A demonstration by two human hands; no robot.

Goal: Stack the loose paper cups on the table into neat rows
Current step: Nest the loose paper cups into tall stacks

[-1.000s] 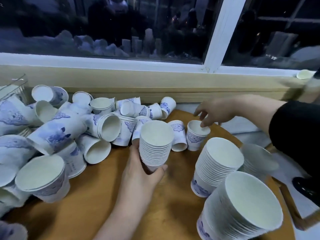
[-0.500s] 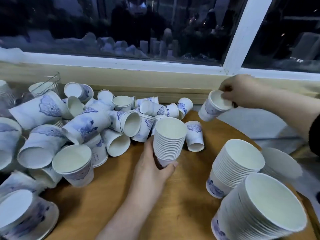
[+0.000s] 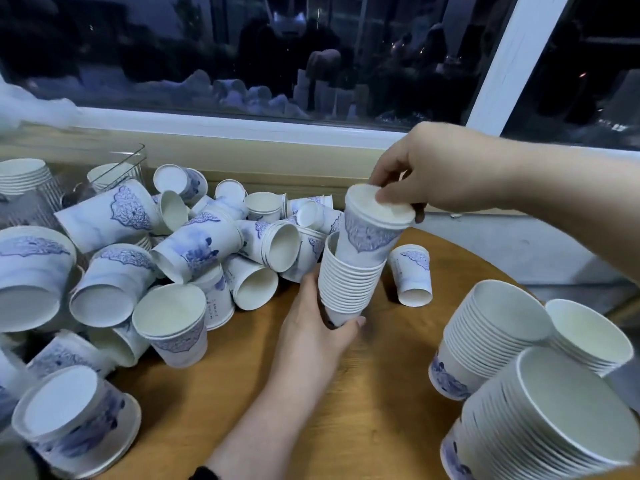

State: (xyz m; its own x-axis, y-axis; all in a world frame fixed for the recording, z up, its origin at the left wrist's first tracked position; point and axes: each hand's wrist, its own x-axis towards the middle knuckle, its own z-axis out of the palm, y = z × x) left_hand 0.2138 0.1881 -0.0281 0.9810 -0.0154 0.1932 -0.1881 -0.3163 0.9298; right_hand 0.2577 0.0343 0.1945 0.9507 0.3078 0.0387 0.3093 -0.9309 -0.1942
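Round wooden table under a dark window. Left hand gripping the stack; right hand pinching the top cup, half nested.

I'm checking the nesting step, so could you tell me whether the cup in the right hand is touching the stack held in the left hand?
Touching: the head view shows the cup sunk partway into the stack.
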